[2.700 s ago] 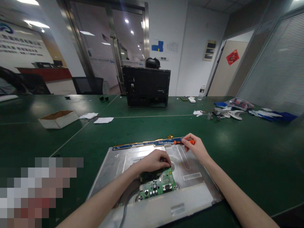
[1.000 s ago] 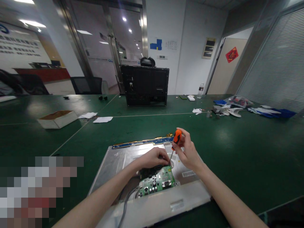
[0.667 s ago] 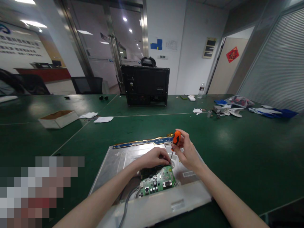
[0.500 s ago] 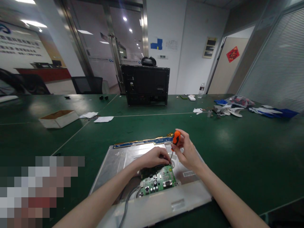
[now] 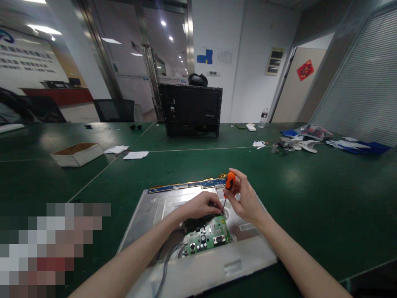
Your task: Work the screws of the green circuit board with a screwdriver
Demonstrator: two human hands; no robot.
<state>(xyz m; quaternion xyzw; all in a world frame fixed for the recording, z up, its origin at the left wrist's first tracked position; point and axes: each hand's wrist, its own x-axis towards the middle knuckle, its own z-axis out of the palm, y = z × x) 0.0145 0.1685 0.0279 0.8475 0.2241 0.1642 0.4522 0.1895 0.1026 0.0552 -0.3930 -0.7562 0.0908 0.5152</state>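
Note:
My right hand [image 5: 245, 196] is closed on the orange and black handle of a screwdriver [image 5: 230, 181]. The thin shaft points down, its tip at the upper corner of a green circuit board [image 5: 206, 236]. Close to that tip, my left hand [image 5: 203, 205] has its fingers bent and pressed together; what they pinch, if anything, is hidden. The board sits on the metal back of a flat display panel [image 5: 149, 207], which lies on the table. A blue circuit strip [image 5: 186, 186] runs along the panel's far edge, and a grey cable [image 5: 166, 265] leads off the board's left side.
A black monitor [image 5: 190, 109] stands across the green table [image 5: 310, 186]. To the left are an open white box [image 5: 77, 155] and paper sheets [image 5: 135, 155]. At the far right lie a plastic bag [image 5: 314, 131] and several small parts; a water bottle [image 5: 263, 117] stands behind.
Both hands and the screwdriver hold nearly the same position. The black object on top of the far monitor has shifted slightly to the right.

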